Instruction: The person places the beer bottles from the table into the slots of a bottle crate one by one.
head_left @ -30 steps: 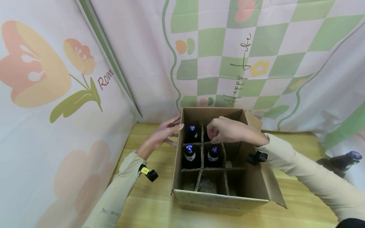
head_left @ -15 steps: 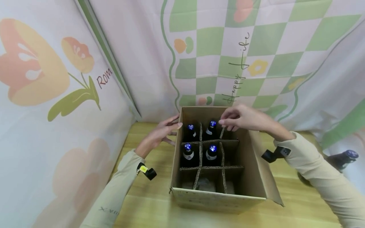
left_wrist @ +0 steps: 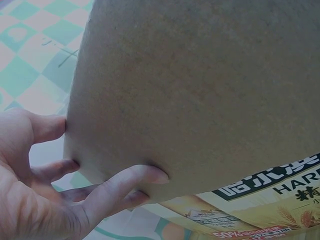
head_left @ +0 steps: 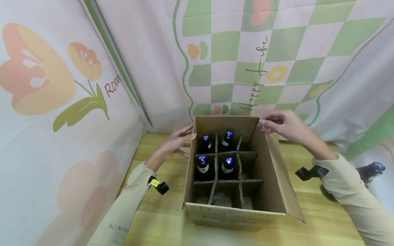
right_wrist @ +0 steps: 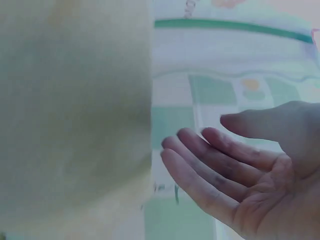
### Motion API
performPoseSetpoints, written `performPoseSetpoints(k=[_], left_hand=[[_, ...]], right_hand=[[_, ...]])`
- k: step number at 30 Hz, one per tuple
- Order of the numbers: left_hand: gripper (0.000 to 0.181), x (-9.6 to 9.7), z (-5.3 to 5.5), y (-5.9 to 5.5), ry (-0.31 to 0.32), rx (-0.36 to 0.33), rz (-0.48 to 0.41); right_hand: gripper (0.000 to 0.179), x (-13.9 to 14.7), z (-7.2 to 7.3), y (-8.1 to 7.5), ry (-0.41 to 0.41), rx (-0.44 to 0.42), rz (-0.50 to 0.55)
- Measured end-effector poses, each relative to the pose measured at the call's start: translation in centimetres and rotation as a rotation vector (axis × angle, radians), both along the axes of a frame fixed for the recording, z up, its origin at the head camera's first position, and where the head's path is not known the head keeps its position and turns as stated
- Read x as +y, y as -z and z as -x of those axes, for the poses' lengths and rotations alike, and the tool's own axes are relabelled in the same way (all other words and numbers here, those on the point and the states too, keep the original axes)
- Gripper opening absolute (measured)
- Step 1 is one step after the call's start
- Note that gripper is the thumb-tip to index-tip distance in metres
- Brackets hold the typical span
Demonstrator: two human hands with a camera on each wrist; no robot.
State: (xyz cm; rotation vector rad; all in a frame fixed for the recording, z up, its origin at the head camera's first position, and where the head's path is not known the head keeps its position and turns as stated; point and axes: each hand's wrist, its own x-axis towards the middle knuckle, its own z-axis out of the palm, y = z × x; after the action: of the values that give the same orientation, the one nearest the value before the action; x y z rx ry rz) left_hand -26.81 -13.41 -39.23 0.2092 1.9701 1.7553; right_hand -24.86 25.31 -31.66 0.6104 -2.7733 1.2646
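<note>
In the head view a cardboard box [head_left: 237,220] stands open on the table, cut into compartments by cardboard dividers [head_left: 228,181]. Four compartments at its left and back hold dark bottles with blue caps, such as the front one [head_left: 228,167] and the back one [head_left: 227,140]. My left hand [head_left: 169,147] rests its spread fingers and thumb against the box's left side; up close, the left wrist view shows the thumb [left_wrist: 140,175] on a plain brown flap [left_wrist: 190,100]. At the back right corner, my right hand [head_left: 289,126] hangs with loosely bent fingers, holding nothing.
Another dark blue-capped bottle [head_left: 370,171] stands on the wooden table [head_left: 160,218] at the right, partly behind the right sleeve. A side flap [head_left: 287,181] sticks out from the box's right. Patterned curtains [head_left: 224,44] close off the back and left.
My right hand has let go of the bottle in the back middle compartment and moved up and right, out of the box. The left hand has stayed at the box's side.
</note>
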Motion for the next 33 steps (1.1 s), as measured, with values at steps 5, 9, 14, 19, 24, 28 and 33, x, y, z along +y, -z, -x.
performPoseSetpoints(k=[5,9,14,19,24,28,33], left_hand=[[0.070,0.0,0.1,0.1,-0.004,-0.007,0.000],[0.071,0.1,0.1,0.1,-0.010,-0.010,-0.002],[0.072,0.1,0.0,0.1,-0.010,-0.005,0.003],[0.073,-0.2,-0.2,0.1,-0.016,0.010,0.003],[0.073,-0.1,-0.2,0.2,-0.007,0.012,0.005],[0.073,0.2,0.0,0.3,-0.002,0.010,0.003],[0.073,0.4,0.1,0.2,-0.004,0.012,0.007]], right_hand=[[0.022,3.1,0.5,1.3,0.115,0.109,0.044],[0.035,5.7,0.6,2.2,0.240,0.070,0.054],[0.051,8.1,0.1,3.6,0.368,-0.015,-0.011],[0.048,10.6,-0.1,5.5,0.484,0.010,-0.037],[0.046,14.3,-1.4,7.5,0.646,0.107,-0.073],[0.040,16.9,-2.9,8.9,0.766,0.202,-0.192],[0.048,19.3,-5.0,10.0,0.878,0.093,-0.414]])
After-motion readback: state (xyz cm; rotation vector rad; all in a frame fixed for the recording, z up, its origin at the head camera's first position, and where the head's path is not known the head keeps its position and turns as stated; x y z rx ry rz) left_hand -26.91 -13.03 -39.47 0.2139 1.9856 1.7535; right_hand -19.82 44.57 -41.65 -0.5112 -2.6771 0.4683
